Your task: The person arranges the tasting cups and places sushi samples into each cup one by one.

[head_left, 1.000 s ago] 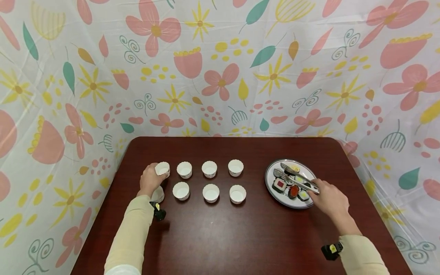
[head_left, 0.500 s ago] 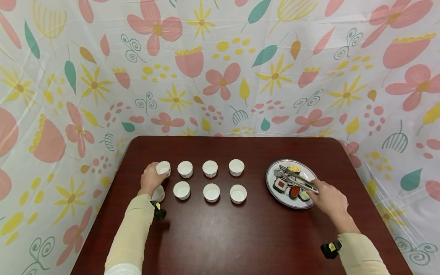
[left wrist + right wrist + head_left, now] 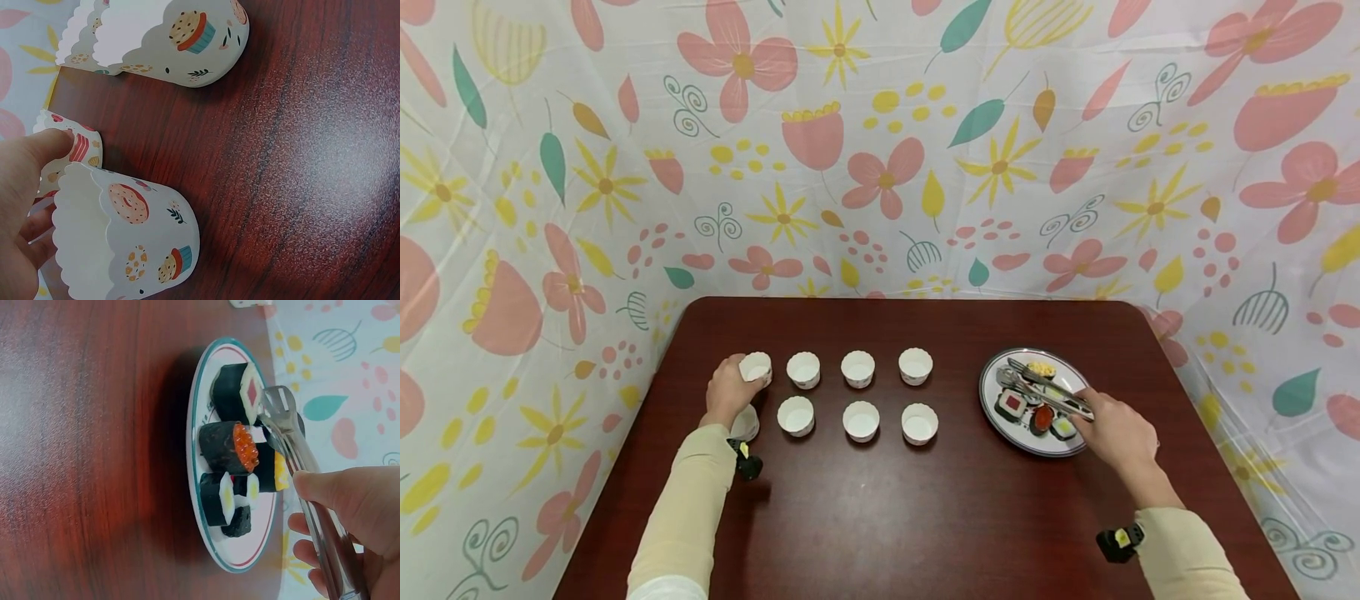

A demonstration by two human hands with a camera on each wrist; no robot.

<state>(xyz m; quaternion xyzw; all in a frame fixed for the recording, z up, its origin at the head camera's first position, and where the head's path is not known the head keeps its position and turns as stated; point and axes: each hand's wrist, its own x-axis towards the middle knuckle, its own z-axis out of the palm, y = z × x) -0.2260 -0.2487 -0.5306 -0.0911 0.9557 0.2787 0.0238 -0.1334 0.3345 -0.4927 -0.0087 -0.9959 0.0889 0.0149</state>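
Observation:
My left hand (image 3: 730,392) holds the far-left white paper baking cup (image 3: 756,367) of the back row. In the left wrist view the thumb presses on that cup's printed side (image 3: 87,147), while another baking cup (image 3: 137,231) stands nearer the camera, partly in front of the fingers. My right hand (image 3: 1120,429) grips metal tongs (image 3: 1060,398) by the handle end. The tongs' two arms reach over a round plate (image 3: 1000,433) of sushi. In the right wrist view their tips lie beside a sushi piece with a red centre (image 3: 234,394); contact cannot be told.
Several more white baking cups stand in two rows, among them a back-row cup (image 3: 915,367) and a front-row cup (image 3: 919,424). Other sushi on the plate includes an orange roe piece (image 3: 225,447). A flower-print cloth (image 3: 880,167) hangs behind the dark wooden table (image 3: 865,525).
The tongs have shifted slightly over the plate, showing more of the yellow-topped sushi at the back. My left hand stays on the same baking cup.

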